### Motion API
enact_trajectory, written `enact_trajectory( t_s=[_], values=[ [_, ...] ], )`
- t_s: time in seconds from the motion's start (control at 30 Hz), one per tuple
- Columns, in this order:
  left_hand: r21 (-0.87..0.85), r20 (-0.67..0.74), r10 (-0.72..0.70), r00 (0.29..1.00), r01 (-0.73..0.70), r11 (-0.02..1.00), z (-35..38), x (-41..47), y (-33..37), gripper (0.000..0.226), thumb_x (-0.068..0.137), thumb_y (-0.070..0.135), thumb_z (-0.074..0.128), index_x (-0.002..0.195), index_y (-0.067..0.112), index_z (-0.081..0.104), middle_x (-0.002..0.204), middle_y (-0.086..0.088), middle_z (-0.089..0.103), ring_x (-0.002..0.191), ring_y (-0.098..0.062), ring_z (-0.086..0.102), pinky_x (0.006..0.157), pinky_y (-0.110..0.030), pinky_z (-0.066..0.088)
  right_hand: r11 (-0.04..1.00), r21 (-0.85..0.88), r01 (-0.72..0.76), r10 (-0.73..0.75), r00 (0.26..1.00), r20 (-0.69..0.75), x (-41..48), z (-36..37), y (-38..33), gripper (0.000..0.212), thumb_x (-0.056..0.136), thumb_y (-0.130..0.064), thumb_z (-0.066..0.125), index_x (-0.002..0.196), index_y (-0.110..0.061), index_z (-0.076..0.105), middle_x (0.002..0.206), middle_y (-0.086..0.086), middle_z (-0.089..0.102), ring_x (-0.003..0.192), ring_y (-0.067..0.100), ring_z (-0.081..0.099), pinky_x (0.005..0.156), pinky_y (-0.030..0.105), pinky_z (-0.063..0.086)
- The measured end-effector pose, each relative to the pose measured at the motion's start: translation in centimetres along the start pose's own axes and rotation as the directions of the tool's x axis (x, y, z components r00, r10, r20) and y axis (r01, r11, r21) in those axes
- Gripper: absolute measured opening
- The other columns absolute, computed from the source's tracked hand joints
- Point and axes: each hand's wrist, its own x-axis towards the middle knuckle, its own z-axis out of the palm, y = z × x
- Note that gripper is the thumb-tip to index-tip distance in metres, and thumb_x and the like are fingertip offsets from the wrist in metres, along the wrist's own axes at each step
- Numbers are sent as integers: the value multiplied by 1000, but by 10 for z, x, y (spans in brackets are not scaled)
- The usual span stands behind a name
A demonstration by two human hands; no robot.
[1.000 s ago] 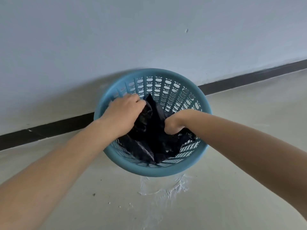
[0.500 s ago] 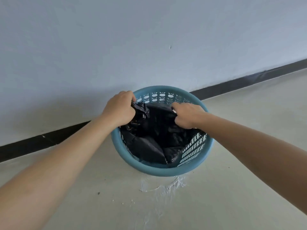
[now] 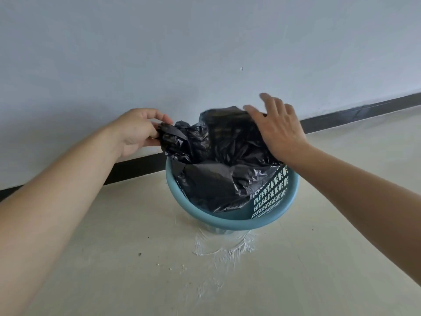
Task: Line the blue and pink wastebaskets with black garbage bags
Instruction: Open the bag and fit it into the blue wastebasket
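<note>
A blue perforated wastebasket (image 3: 232, 223) stands on the floor by the wall. A crumpled black garbage bag (image 3: 218, 165) fills it and rises above the far rim. My left hand (image 3: 139, 131) pinches the bag's left edge, held above the basket's left rim. My right hand (image 3: 278, 126) is spread flat with fingers apart, against the upper right side of the bag. The pink wastebasket is not in view.
A pale wall (image 3: 205, 53) with a black baseboard (image 3: 355, 112) runs just behind the basket. The cream floor has a white smear (image 3: 218, 249) and small crumbs (image 3: 170, 266) in front of the basket.
Both hands have risen out of the basket, pulling the bag's edge up above the rim. My right hand has let go and spread open.
</note>
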Motion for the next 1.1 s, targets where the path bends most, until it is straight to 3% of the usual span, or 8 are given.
enact_trajectory(
  t_s=[0.1,0.23,0.33,0.43,0.5,0.63,0.9,1.1],
  values=[
    [-36,-110,-22,994,18,999,-2,-1,-1,50,67,-21,26,80,7,64,94,-16,65,80,-21,67,73,-35,57,947,20,322,-320,945,-72,-5,-5,-4,85,80,12,44,151,-32,28,153,22,24,115,34,48,89,47,51],
    [549,-528,373,763,-28,835,7,0,2,17,85,19,40,81,13,56,95,-12,58,91,-28,50,82,-39,44,918,4,398,-396,915,-78,-7,-8,-8,88,75,13,34,150,-33,32,156,21,23,102,33,52,74,45,53],
    [611,-226,695,683,-456,647,31,-12,17,15,89,32,53,84,20,59,85,4,63,78,-14,55,77,-33,47,920,26,390,-385,916,-110,-7,-6,-8,74,80,16,41,142,-24,37,146,27,35,89,35,57,64,46,54],
    [570,313,606,732,-655,497,68,-28,20,9,88,30,58,93,30,65,85,13,68,78,-4,61,74,-25,49,912,42,408,-404,911,-80,-4,-7,-7,46,86,6,48,123,-20,46,140,23,40,91,35,56,66,46,54],
    [750,456,431,779,-597,285,83,-25,13,21,91,22,48,101,32,64,94,9,68,83,-12,60,70,-30,46,913,19,408,-407,912,-55,-1,-5,-7,33,90,-4,48,117,-21,53,136,17,43,97,33,53,73,45,52],
    [984,174,445,878,-135,-117,70,-9,7,27,94,23,37,94,20,64,92,-6,67,79,-31,60,56,-31,34,976,78,202,-199,979,-40,4,-2,1,41,88,-1,45,126,-12,53,112,13,55,94,31,51,76,42,47],
    [947,-269,130,954,286,-143,21,0,-15,26,84,23,52,107,19,62,114,-9,59,112,-31,45,91,-40,38,970,174,-172,162,984,69,12,13,24,52,90,-50,34,108,-13,65,115,12,58,105,31,49,92,43,37],
    [990,-57,753,656,-60,128,43,8,-7,36,71,-8,51,105,0,52,100,-20,53,88,-36,47,72,-42,36,976,154,-152,135,984,114,25,25,10,54,89,-58,41,115,-14,60,125,13,52,116,32,46,99,46,35]
  ],
)
